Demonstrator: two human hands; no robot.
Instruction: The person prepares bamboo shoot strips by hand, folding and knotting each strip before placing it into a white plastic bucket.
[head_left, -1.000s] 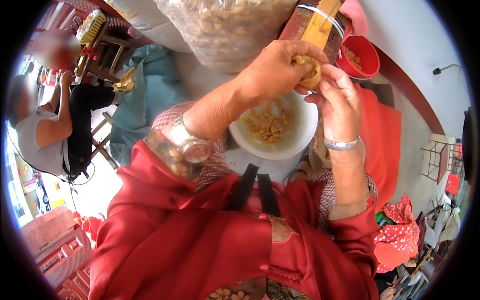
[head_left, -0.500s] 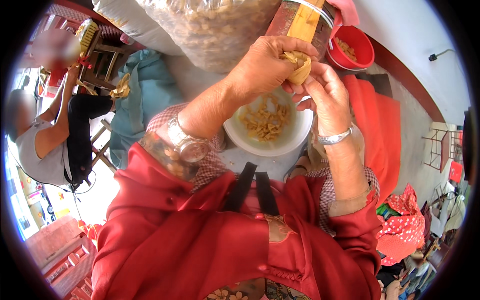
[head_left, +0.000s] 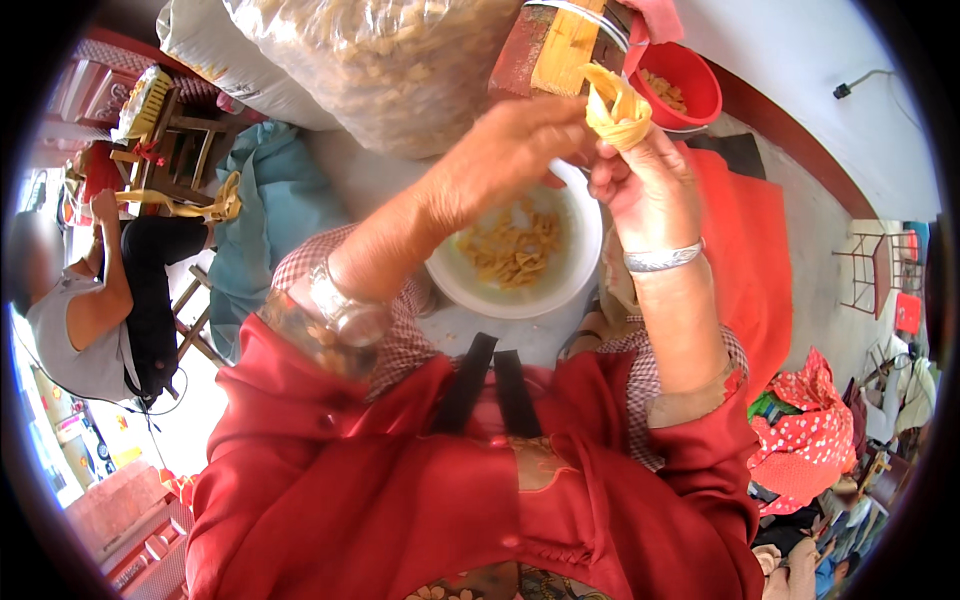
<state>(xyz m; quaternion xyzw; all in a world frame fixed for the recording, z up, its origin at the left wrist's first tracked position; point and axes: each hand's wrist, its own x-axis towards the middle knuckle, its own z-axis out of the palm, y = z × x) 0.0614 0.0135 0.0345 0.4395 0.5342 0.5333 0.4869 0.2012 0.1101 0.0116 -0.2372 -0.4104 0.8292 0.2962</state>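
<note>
My right hand point(head_left: 655, 185) pinches a wound, pale-yellow pliable strip point(head_left: 618, 112) at its lower side. The strip makes a loop, with one end sticking up. My left hand point(head_left: 530, 135) is beside it, fingers stretched out and slightly blurred; whether the fingertips touch the strip I cannot tell. Below both hands stands a white basin point(head_left: 447, 283), with many small yellow knotted pieces point(head_left: 512, 250) lying in it.
A big clear plastic bag point(head_left: 370, 70) of similar pieces stands ahead, beside a wooden bench point(head_left: 570, 50). A red bucket point(head_left: 700, 95) holds more pieces. To the left, another person point(head_left: 85, 290) sits by a teal cloth point(head_left: 270, 190), handling a yellow strip.
My left hand has come off the strip and opened out to the left. My right hand now holds the strip alone, its end pointing up. The other person's hands have come down.
</note>
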